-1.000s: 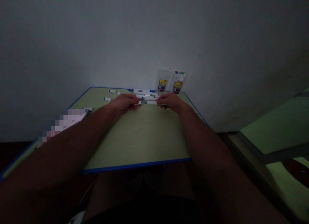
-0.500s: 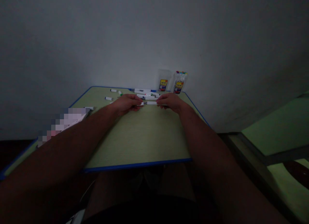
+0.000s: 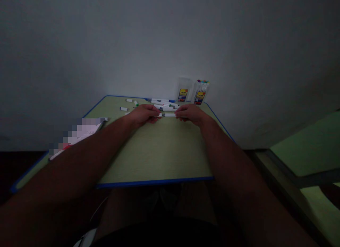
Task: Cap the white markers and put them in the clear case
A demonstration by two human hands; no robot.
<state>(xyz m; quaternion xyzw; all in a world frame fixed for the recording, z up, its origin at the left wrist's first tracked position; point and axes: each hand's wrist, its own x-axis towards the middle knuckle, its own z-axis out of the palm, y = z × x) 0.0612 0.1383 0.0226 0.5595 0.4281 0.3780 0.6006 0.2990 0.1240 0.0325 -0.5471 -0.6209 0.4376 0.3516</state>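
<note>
A white marker (image 3: 170, 115) lies level just above or on the far part of the table, its grey tip end pointing left. My right hand (image 3: 190, 114) is closed around its right end. My left hand (image 3: 145, 114) pinches a small white marker cap (image 3: 160, 115), lined up with the tip and very close to it; whether they touch I cannot tell. Right behind the hands lie several white markers (image 3: 164, 101) in a loose pile. Loose caps, a dark-ended one (image 3: 123, 108) and a green-ended one (image 3: 136, 103), are left of my left hand.
Two clear plastic cases stand against the wall: one see-through case (image 3: 183, 89) and another holding colourful-capped markers (image 3: 201, 92). A partly blurred-out paper or book (image 3: 82, 133) lies on the left of the blue-edged table (image 3: 159, 155).
The camera view has shifted slightly, so the table and hands appear a little further right. Both hands keep hold of the marker and cap, with little visible movement over the table.
</note>
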